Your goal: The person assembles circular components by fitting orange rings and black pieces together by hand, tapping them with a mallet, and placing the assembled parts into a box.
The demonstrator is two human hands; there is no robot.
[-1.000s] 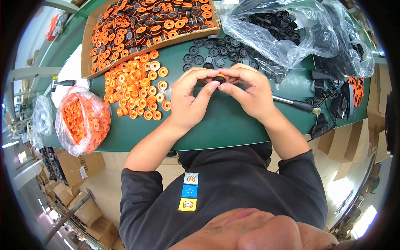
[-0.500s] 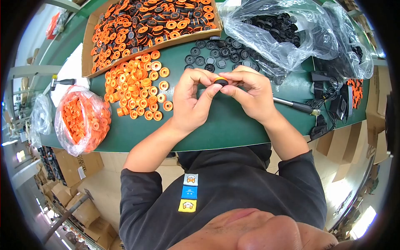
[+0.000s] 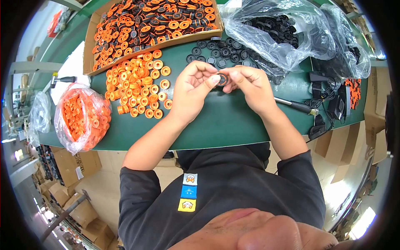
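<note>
Between the fingertips of my left hand and my right hand is a small round black-and-orange piece. Its dark round face with a ring on it is turned up toward me, and fingers cover part of its edge. Both hands are closed in a pinch on it, above the green table. Loose orange flanged rings lie in a heap to the left of my left hand. Black round caps are scattered on the table just beyond my fingers.
At the far left a cardboard box holds many joined black-and-orange pieces. A clear bag of orange parts stands at the left edge. Far right is a clear bag of black caps. A hammer and black cabled devices lie right.
The round piece has been tilted in my fingers: its side with an orange edge showed before, and now its dark round face does. Both hands have shifted slightly.
</note>
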